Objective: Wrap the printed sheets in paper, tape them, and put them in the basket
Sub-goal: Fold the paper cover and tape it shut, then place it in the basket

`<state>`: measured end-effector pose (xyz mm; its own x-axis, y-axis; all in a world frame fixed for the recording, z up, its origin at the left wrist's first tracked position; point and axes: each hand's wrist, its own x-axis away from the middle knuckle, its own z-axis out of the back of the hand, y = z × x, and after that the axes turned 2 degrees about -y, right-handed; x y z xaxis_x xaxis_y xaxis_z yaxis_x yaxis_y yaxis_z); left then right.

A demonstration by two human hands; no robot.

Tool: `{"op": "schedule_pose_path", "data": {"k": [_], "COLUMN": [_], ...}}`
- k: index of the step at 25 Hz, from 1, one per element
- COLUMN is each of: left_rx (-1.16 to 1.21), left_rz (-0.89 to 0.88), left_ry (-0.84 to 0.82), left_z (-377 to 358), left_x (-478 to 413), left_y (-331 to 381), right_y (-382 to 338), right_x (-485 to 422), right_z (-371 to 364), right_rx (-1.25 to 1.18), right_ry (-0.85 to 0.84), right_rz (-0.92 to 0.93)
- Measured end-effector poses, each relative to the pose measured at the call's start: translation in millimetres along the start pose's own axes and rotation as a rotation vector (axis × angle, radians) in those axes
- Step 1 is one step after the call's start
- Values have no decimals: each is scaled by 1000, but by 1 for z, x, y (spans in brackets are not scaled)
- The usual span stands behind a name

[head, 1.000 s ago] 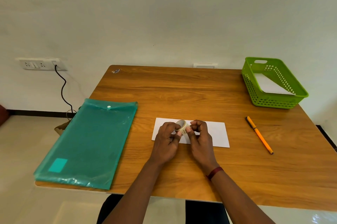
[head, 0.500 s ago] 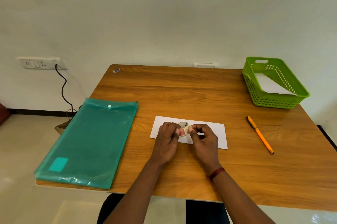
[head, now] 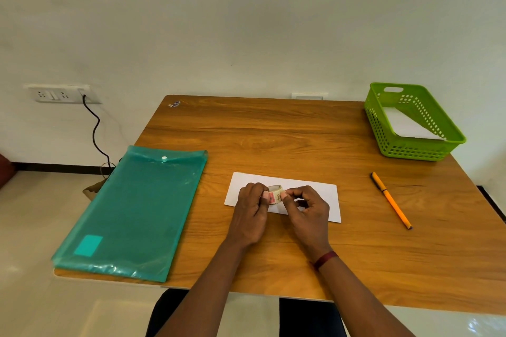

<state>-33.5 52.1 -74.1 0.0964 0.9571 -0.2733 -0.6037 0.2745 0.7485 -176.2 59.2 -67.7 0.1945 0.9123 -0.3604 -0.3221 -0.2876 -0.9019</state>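
Note:
A white folded paper packet (head: 315, 194) lies flat near the middle of the wooden table (head: 273, 134). Above it, a small roll of clear tape (head: 274, 194) is held between both hands. My left hand (head: 250, 213) grips the roll's left side. My right hand (head: 306, 209) pinches the roll's right edge with thumb and forefinger. The green plastic basket (head: 383, 128) stands at the table's far right corner with a white wrapped packet (head: 405, 125) inside it.
A teal plastic document folder (head: 134, 210) lies along the table's left side, reaching the front edge. An orange pen (head: 391, 199) lies to the right of the packet. A wall socket with a black cable (head: 94, 128) is at the left, beyond the table.
Both hands with the tape roll have sunk slightly closer to the packet. The roll has turned a little, and its red label now faces me. The packet has not moved.

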Motion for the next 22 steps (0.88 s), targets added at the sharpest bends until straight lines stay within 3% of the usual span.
{"op": "schedule_pose_path", "data": {"k": [22], "left_rx": [47], "left_rz": [95], "left_ry": [30], "left_z": [4], "left_x": [-2], "left_y": [5], "right_y": [-4], "right_x": [2], "right_z": [2], "right_rx": [-32], "right_ry": [-30], "right_rz": [75]}}
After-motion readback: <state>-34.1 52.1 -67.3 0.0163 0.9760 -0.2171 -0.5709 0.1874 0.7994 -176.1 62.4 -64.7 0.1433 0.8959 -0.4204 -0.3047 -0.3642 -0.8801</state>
